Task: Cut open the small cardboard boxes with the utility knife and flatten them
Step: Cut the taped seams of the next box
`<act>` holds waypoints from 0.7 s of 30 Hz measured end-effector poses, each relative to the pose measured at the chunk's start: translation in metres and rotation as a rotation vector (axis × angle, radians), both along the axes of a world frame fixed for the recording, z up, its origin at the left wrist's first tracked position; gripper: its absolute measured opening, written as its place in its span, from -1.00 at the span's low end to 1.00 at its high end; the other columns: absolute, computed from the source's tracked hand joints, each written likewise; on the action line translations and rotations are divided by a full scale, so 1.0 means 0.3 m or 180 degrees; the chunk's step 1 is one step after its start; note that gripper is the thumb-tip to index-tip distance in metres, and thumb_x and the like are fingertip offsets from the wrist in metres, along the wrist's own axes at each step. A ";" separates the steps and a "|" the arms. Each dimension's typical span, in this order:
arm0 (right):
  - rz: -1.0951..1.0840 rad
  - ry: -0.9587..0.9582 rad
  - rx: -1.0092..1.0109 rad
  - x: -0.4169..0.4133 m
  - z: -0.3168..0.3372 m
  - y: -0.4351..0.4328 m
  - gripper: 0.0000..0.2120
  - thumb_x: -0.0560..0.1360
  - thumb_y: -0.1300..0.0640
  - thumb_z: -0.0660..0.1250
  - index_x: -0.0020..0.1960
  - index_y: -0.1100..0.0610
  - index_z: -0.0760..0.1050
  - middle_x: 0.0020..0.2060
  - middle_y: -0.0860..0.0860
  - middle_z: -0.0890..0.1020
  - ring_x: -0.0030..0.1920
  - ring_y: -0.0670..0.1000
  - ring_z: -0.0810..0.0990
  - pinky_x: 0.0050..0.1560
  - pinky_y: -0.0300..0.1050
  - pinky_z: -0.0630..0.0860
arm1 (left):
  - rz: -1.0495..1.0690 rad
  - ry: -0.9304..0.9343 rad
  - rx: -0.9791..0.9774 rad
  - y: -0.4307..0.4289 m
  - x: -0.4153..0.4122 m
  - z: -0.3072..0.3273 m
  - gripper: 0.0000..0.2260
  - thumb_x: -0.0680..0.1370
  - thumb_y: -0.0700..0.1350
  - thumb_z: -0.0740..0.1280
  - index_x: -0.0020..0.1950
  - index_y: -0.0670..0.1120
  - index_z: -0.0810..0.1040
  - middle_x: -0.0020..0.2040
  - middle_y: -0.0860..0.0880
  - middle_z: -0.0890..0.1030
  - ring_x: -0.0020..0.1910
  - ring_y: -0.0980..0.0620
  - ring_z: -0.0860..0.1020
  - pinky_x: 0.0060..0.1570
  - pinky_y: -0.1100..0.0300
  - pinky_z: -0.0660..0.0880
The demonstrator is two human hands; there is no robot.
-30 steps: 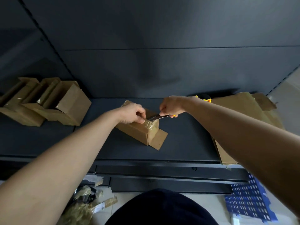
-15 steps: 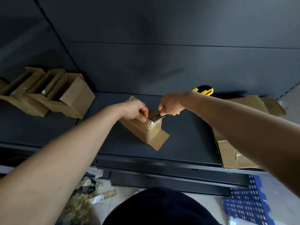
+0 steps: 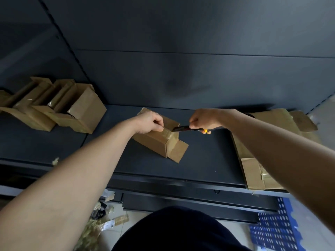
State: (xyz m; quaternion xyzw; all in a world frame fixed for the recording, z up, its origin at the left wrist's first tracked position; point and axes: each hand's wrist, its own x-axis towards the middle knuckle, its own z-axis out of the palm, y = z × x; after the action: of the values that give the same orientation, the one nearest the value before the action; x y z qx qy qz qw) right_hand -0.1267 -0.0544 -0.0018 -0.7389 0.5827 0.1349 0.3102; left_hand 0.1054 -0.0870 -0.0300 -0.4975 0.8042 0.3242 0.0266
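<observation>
Left hand [image 3: 150, 123] grips box [image 3: 152, 144] top; right hand [image 3: 201, 120] clasps knife [image 3: 182, 128], handle mostly hidden, blade tip blurred.

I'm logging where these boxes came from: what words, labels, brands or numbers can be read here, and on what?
None can be read.
The box under the utility knife, the boxes at the left and the flattened cardboard show plain cardboard and tape.
Floor scraps may bear print, too blurred to read.

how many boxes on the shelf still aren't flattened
4: the mid-shelf box at the utility knife tip, plus a left-end row: right box, middle box, left box. That row is crowded and cropped, so more may be hidden.
</observation>
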 end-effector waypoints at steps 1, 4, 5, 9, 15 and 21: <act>-0.0168 -0.0009 -0.0043 -0.033 -0.003 0.014 -0.71 0.59 0.08 0.12 -0.28 0.08 0.44 -0.41 0.01 0.55 -0.42 -0.02 0.53 -0.23 -0.12 0.43 | 0.0086 0.0023 -0.0041 0.000 0.001 -0.003 -0.84 0.52 -0.06 0.37 -0.24 0.14 0.53 -0.08 0.21 0.49 0.02 0.09 0.45 0.06 0.14 0.34; -0.0899 -0.0259 -0.0147 -0.090 -0.035 0.054 -0.77 0.61 0.15 0.12 -0.20 0.08 0.42 -0.35 0.03 0.53 -0.39 0.02 0.52 -0.29 -0.15 0.48 | 0.0281 0.0011 -0.0189 0.002 -0.016 -0.002 -0.86 0.53 -0.02 0.34 -0.23 0.14 0.52 -0.07 0.20 0.49 0.03 0.08 0.45 0.10 0.11 0.37; -0.1186 -0.0450 -0.0139 -0.088 -0.051 0.065 -0.77 0.62 0.18 0.11 -0.20 0.10 0.41 -0.35 0.07 0.51 -0.40 0.05 0.49 -0.31 -0.14 0.48 | 0.0351 -0.0003 -0.0232 0.004 -0.025 0.001 -0.88 0.53 -0.01 0.33 -0.22 0.14 0.52 -0.05 0.18 0.50 0.03 0.08 0.45 0.07 0.12 0.36; -0.1662 -0.0921 -0.0113 -0.036 -0.093 0.098 -0.78 0.64 0.23 0.05 -0.11 0.21 0.42 -0.36 0.14 0.49 -0.45 0.07 0.45 -0.34 -0.05 0.53 | 0.0422 -0.0066 -0.0248 0.009 -0.049 0.005 -0.90 0.54 0.01 0.32 -0.18 0.12 0.53 0.00 0.12 0.50 0.03 0.07 0.43 0.01 0.14 0.30; -0.2080 -0.1159 -0.0358 0.016 -0.136 0.125 -0.85 0.60 0.10 0.17 -0.06 0.14 0.45 -0.41 0.03 0.51 -0.48 -0.01 0.49 -0.48 -0.17 0.42 | 0.0496 0.0061 -0.0358 0.028 -0.044 -0.002 -0.87 0.54 0.01 0.32 -0.22 0.14 0.49 0.00 0.11 0.50 0.02 0.05 0.42 0.02 0.14 0.29; -0.2452 -0.1360 -0.0525 0.033 -0.148 0.123 -0.76 0.58 0.11 0.20 0.09 0.23 0.55 -0.44 0.00 0.50 -0.54 -0.06 0.47 -0.67 -0.33 0.35 | 0.0575 0.0464 -0.0554 0.050 -0.029 -0.014 -0.95 0.52 -0.08 0.38 -0.14 0.02 0.56 0.02 0.06 0.42 0.04 0.10 0.26 0.11 0.19 0.14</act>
State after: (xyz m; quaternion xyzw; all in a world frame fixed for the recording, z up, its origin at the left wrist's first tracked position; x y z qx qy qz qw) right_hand -0.1167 -0.0176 -0.0461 -0.5016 0.7470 -0.1931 0.3913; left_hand 0.0966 -0.0720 -0.0342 -0.5435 0.7810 0.2895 -0.1044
